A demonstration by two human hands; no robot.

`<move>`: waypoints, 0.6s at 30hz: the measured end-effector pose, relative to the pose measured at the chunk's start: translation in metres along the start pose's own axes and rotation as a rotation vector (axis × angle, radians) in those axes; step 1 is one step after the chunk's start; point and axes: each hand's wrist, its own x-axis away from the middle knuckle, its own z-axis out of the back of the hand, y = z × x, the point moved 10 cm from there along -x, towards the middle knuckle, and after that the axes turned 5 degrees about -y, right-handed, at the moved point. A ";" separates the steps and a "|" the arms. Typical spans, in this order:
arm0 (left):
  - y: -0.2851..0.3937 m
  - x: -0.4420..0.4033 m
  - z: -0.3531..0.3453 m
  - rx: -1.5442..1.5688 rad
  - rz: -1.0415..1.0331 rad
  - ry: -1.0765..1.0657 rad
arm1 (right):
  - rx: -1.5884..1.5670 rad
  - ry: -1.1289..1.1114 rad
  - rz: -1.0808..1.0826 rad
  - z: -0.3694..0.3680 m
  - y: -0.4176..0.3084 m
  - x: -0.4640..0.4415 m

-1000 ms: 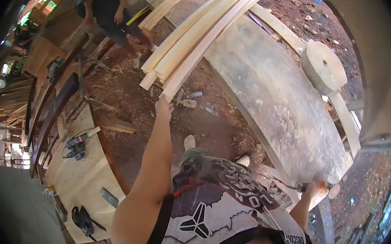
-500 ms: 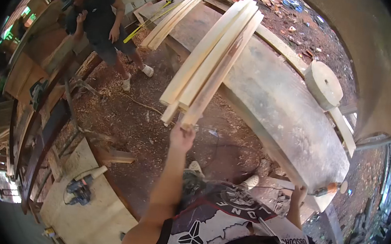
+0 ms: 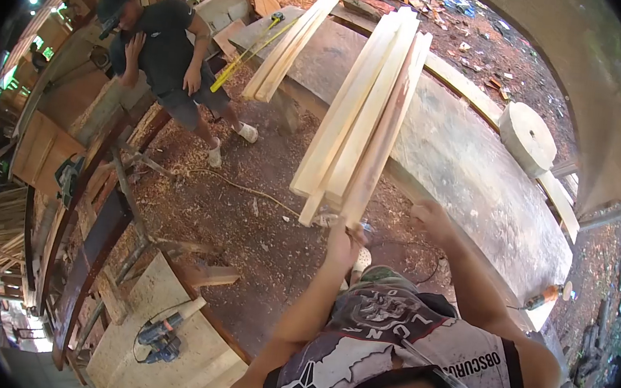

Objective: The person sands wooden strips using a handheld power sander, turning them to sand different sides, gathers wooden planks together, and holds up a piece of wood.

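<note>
Several long pale wood strips lie across the workbench, their near ends jutting past its edge. My left hand is closed round the near end of the rightmost strip, which looks browner than the others. Held in the air to the right of that end, beside the bench edge, is my right hand; its fingers look curled, and whether anything is between them is too small to tell. An orange power tool rests at the bench's right end, apart from my right hand.
Another person stands at the upper left, near a yellow tape measure. More strips lie on the bench's far end. A round block sits at its back edge. Lower left, a power tool rests on a board. A cord crosses the floor.
My right hand has left the area by the orange tool and moved up and left toward the strips. My left hand still holds the strip end. The view has shifted.
</note>
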 end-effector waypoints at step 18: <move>0.140 0.175 -0.048 -1.541 -0.150 0.576 | -1.038 0.040 -0.127 -0.115 -0.083 -0.177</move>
